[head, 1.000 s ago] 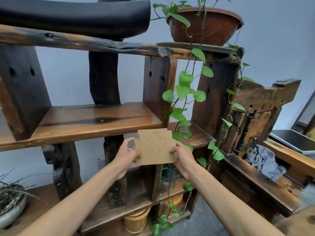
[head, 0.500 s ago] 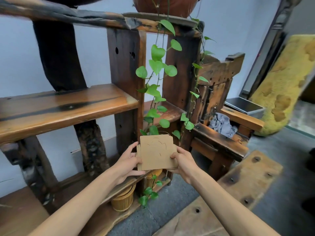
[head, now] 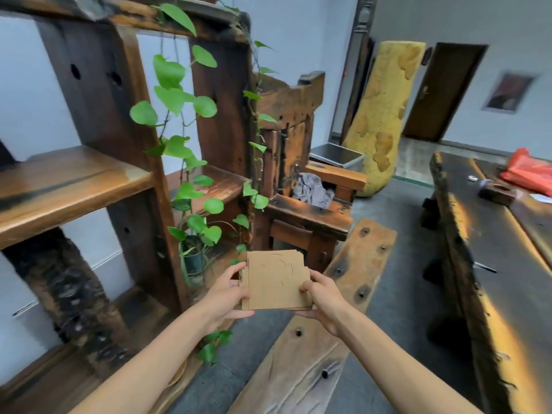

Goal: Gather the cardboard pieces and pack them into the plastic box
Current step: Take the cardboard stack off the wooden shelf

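A thin stack of brown cardboard pieces [head: 276, 279] with cut outlines on its face is held flat in front of me, low in the middle of the view. My left hand [head: 227, 289] grips its left edge, thumb on top. On the other side my right hand [head: 322, 297] grips the lower right corner. No plastic box that I can be sure of is in view; a grey tray-like container [head: 337, 155] sits far back by the wooden chair.
A dark wooden shelf unit [head: 89, 180] with a trailing green vine [head: 179, 144] fills the left. A wooden chair [head: 301, 204] holds a grey cloth [head: 313, 189]. A plank bench [head: 322, 324] lies below my hands. A long dark table [head: 493, 249] with a red bag [head: 528, 171] runs along the right.
My view has swung right and down, from the shelves toward the room with the bench and table. Both hands still hold the cardboard stack, now lower in view.
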Action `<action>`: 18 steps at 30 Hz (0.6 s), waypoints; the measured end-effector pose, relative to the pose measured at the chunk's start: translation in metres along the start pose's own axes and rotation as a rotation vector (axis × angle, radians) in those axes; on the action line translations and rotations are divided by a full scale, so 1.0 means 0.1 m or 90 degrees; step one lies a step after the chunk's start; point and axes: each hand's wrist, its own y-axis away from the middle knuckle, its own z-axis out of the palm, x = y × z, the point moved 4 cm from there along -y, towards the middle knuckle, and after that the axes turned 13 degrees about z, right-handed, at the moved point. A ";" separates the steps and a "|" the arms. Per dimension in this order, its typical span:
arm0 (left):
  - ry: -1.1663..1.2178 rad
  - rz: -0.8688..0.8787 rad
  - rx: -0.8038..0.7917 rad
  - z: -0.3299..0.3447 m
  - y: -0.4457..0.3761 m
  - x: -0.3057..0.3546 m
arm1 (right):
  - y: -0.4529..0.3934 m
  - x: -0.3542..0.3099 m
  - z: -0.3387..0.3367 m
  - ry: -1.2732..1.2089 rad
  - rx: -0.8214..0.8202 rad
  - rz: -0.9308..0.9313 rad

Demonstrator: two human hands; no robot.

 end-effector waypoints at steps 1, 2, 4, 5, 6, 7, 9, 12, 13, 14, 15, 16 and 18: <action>-0.002 0.001 -0.017 0.11 -0.03 0.00 | 0.04 0.03 -0.11 -0.017 0.011 0.002; -0.002 0.002 -0.031 0.21 -0.05 0.00 | 0.06 0.05 -0.21 -0.032 0.019 0.004; -0.009 0.004 -0.062 0.42 -0.08 0.01 | 0.14 0.09 -0.41 -0.059 0.037 -0.001; -0.016 0.004 -0.077 0.55 -0.09 0.02 | 0.18 0.12 -0.53 -0.071 0.050 -0.004; -0.023 0.005 -0.093 0.67 -0.10 0.01 | 0.23 0.15 -0.65 -0.083 0.064 -0.005; -0.032 0.006 -0.111 0.80 -0.10 0.02 | 0.27 0.18 -0.78 -0.098 0.079 -0.003; -0.042 0.009 -0.141 1.08 -0.08 0.03 | 0.38 0.26 -1.02 -0.129 0.102 -0.006; -0.053 0.008 -0.176 1.44 -0.01 0.02 | 0.58 0.40 -1.34 -0.159 0.129 -0.016; -0.051 0.008 -0.190 1.57 0.04 0.01 | 0.66 0.45 -1.46 -0.163 0.142 -0.018; -0.053 0.008 -0.203 1.69 0.09 0.00 | 0.74 0.50 -1.56 -0.170 0.153 -0.021; -0.054 0.010 -0.214 1.80 0.14 -0.01 | 0.82 0.56 -1.67 -0.176 0.164 -0.026; -0.054 0.013 -0.222 1.90 0.19 -0.02 | 0.89 0.60 -1.75 -0.184 0.173 -0.029; -0.054 0.011 -0.242 2.11 0.33 -0.06 | 1.08 0.72 -1.92 -0.194 0.192 -0.029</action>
